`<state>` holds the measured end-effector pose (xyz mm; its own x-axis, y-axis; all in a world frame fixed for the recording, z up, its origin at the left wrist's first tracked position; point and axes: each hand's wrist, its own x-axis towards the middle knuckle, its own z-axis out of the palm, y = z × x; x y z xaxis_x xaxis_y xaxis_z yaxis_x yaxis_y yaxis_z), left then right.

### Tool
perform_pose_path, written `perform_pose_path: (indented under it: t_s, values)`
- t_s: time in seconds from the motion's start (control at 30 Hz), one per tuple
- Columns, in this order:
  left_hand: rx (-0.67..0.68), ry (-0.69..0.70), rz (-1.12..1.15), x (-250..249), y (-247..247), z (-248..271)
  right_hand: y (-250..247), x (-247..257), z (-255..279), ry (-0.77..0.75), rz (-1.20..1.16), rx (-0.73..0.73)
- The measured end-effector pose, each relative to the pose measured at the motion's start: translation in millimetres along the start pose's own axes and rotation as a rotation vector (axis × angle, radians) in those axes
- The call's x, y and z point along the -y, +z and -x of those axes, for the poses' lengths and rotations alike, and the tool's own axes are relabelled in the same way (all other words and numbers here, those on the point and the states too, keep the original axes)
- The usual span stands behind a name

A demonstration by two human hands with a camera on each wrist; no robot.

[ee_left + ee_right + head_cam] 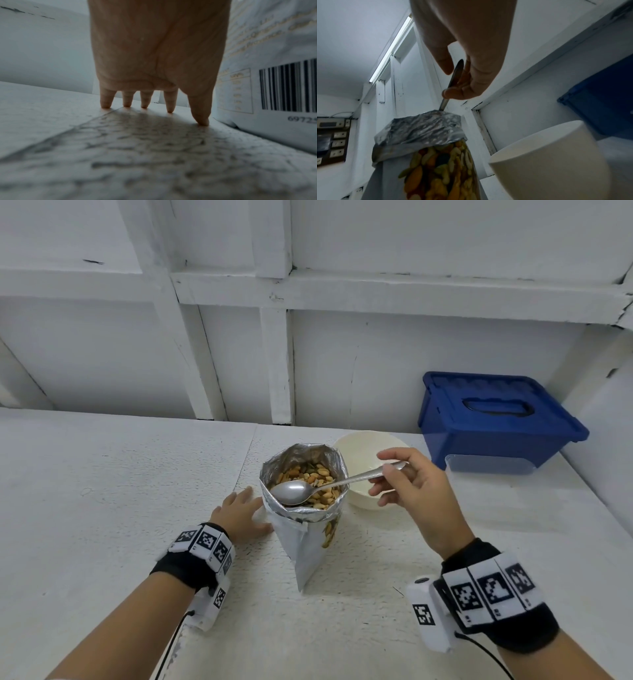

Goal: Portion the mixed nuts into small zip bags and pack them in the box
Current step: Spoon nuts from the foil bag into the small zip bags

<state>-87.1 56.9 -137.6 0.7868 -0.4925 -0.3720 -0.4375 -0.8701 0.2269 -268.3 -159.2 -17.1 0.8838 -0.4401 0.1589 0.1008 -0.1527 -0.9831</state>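
Note:
A foil pouch of mixed nuts (305, 529) stands upright and open mid-table, nuts (318, 474) showing inside. My right hand (407, 484) pinches the handle of a metal spoon (329, 486), whose empty bowl hangs over the pouch mouth. The right wrist view shows the spoon handle (456, 75) between thumb and fingers, going down behind the pouch rim (426, 129). My left hand (239, 515) rests on the table just left of the pouch, fingers straight. In the left wrist view its fingertips (169, 108) press the tabletop beside the pouch (274, 67). No zip bags are in view.
A cream bowl (363, 453) sits right behind the pouch, close to my right hand. A blue lidded box (493, 422) stands at the back right against the wall. The white table (120, 491) stretches wide to the left; a white panelled wall lies behind.

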Motion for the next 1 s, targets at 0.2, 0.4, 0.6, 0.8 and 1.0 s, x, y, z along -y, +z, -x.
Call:
perform_pose_path:
  t_s: [0.2,0.4,0.6,0.8,1.0]
  values:
    - [-0.013,-0.024,0.008,-9.7,-6.7,8.7,-20.9,-33.2,-16.5,0.205,0.128,-0.421]
    - [-0.009,-0.037,-0.007,-8.8,-7.4,10.4,-26.3,-82.3,-36.4,0.603,0.105,-0.253]
    - [-0.010,-0.037,-0.010,-8.4,-8.2,10.7,-25.3,-82.6,-30.8,0.583,-0.064,-0.257]
    - [-0.010,-0.044,-0.009,-9.4,-9.2,11.3,-47.0,-69.6,15.7,0.593,-0.036,-0.181]
    - [-0.032,-0.037,-0.006,-11.6,-9.2,12.6,-58.6,-79.0,52.2,0.626,0.054,-0.178]
